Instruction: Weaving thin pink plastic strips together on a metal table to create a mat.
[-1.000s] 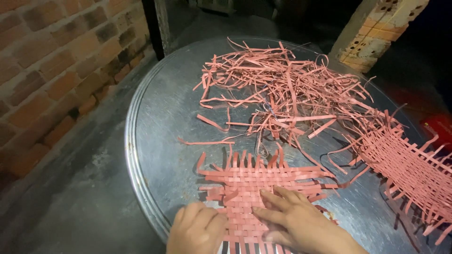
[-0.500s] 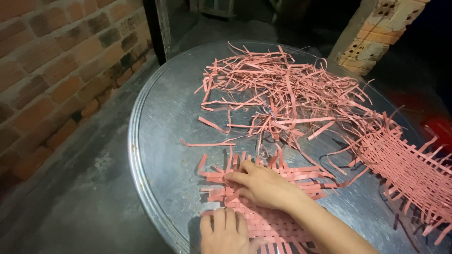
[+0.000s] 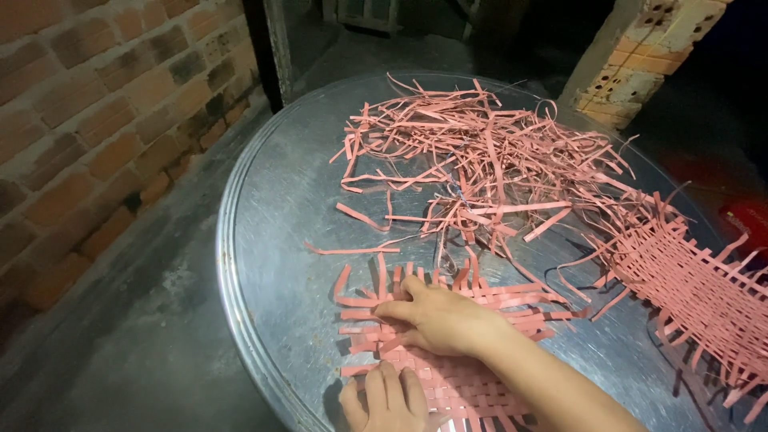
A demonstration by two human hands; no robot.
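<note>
A small woven mat [image 3: 448, 352] of pink strips lies at the near edge of the round metal worktop [image 3: 272, 240], partly woven, with loose ends sticking out on its far and left sides. The right hand [image 3: 436, 318] presses flat on it, fingers spread on the strips; the left hand [image 3: 384, 398] rests flat at its near corner, holding nothing. A big pile of loose strips [image 3: 488, 160] lies unused beyond. A larger woven piece [image 3: 696, 280] lies at the right.

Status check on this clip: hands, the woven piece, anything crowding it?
Left hand flat on the pink woven mat, near edge. Right hand pressing its strips, fingers spread. Loose strip pile just beyond; second mat to the right.
</note>
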